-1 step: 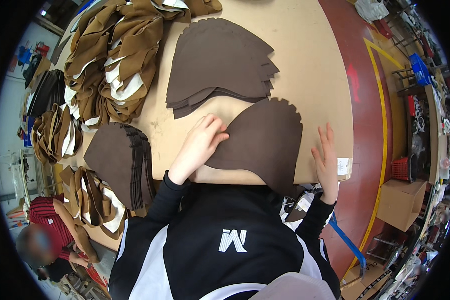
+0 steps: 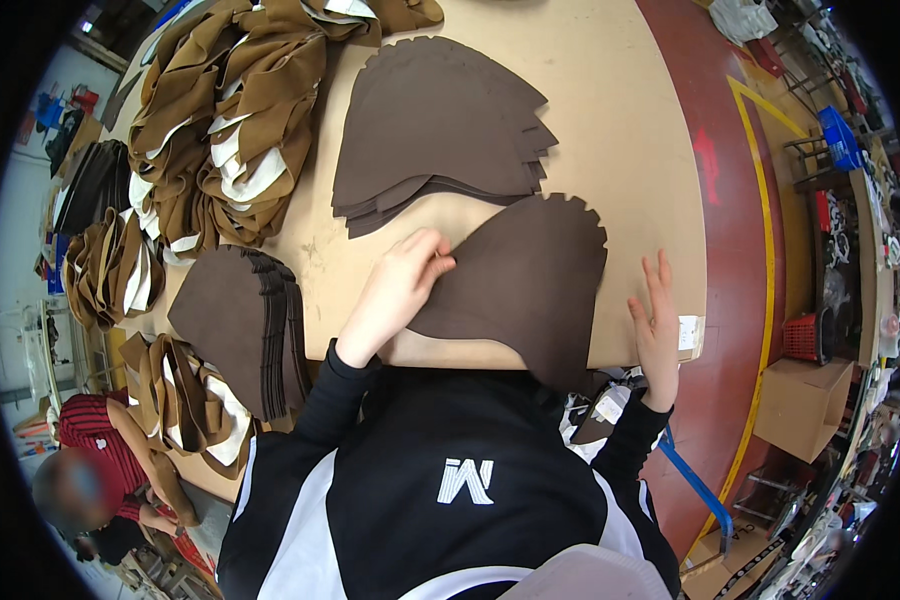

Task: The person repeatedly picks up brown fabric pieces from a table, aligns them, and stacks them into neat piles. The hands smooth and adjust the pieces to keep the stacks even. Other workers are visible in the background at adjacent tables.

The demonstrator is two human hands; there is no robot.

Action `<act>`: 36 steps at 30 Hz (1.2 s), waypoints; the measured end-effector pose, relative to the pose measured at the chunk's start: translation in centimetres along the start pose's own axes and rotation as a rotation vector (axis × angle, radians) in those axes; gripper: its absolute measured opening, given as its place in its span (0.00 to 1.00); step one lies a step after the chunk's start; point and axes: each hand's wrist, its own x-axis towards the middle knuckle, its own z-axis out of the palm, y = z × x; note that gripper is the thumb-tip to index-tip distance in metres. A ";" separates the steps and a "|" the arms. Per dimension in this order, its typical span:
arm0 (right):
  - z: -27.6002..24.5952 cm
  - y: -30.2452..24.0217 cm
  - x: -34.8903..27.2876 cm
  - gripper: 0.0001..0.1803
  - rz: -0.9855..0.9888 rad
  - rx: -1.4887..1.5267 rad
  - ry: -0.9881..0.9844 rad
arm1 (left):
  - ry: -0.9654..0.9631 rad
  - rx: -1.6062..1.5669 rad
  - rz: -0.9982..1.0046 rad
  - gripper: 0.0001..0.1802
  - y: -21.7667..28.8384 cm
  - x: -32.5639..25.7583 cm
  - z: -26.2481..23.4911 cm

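Observation:
A single dark brown cut panel, leather-like and notched along its curved upper right edge (image 2: 530, 280), lies in front of me at the table's near edge. Its lower tip hangs past that edge. My left hand (image 2: 400, 285) is closed at the panel's left edge, fingers curled and pinching it there. To the right of the panel my right hand (image 2: 657, 325) is held apart from it, fingers stretched and holding nothing. Beyond lies a fanned stack of similar brown panels (image 2: 440, 125). Another neat stack of them (image 2: 240, 320) sits left of my left forearm.
Heaped tan-brown pieces with white backing (image 2: 230, 120) cover the table's far left, and more (image 2: 185, 400) lie at the near left. A person in a striped top (image 2: 100, 430) works at lower left. On the right are a red floor, a cardboard box (image 2: 805, 400) and a blue bar (image 2: 695, 485).
The panel has shifted very slightly to the right at its notched end. My right hand has moved down a touch; my left hand is almost unchanged.

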 end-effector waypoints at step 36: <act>-13.8 -15.7 4.0 0.28 -1.054 -0.038 0.139 | 0.024 0.016 -0.206 0.22 -0.7 -1.8 -1.8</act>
